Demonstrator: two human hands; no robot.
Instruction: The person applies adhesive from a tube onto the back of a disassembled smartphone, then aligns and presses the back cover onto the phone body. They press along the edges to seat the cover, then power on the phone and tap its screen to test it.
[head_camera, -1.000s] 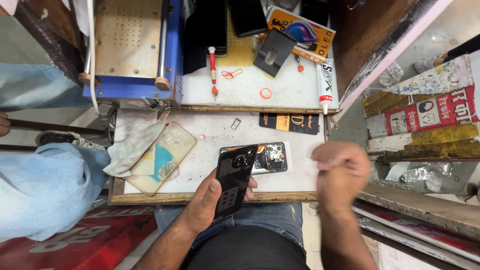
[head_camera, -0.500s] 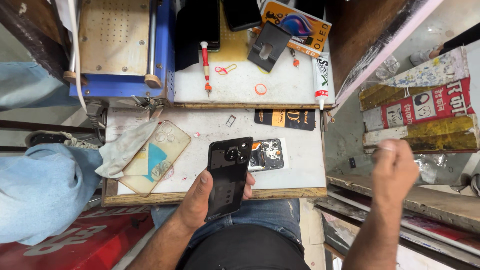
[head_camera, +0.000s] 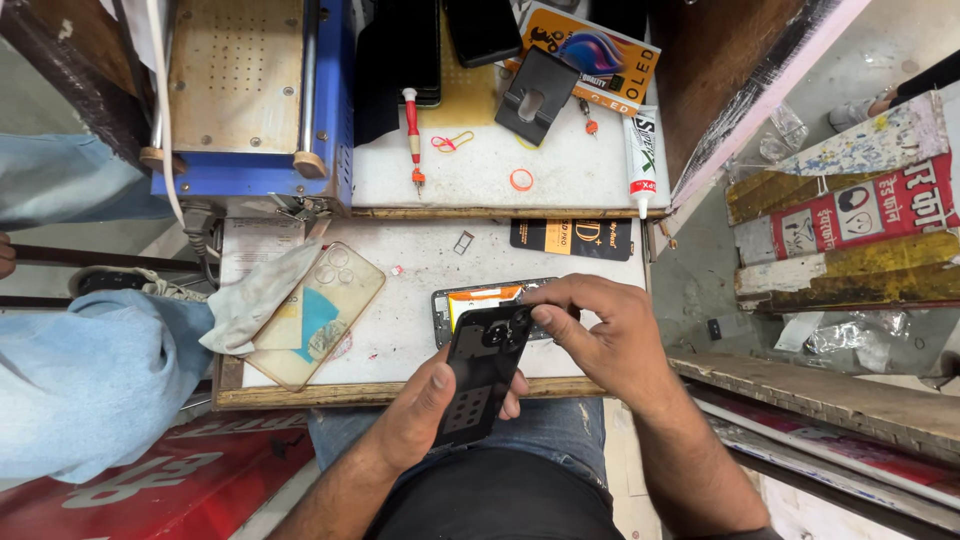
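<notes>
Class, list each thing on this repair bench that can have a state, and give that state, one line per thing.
Black back cover: off the phone, held in left hand, right hand touching its top.
Opened phone: lying flat, insides showing.
Clear case: empty, flat on bench.
Glue tube: lying down.
Red screwdriver: lying unused.

Bright, even daylight — soft shadows, sharp focus, perhaps slight wide-angle edge bending.

Cluttered white workbench (head_camera: 420, 260), daylit floor (head_camera: 880, 60)
</notes>
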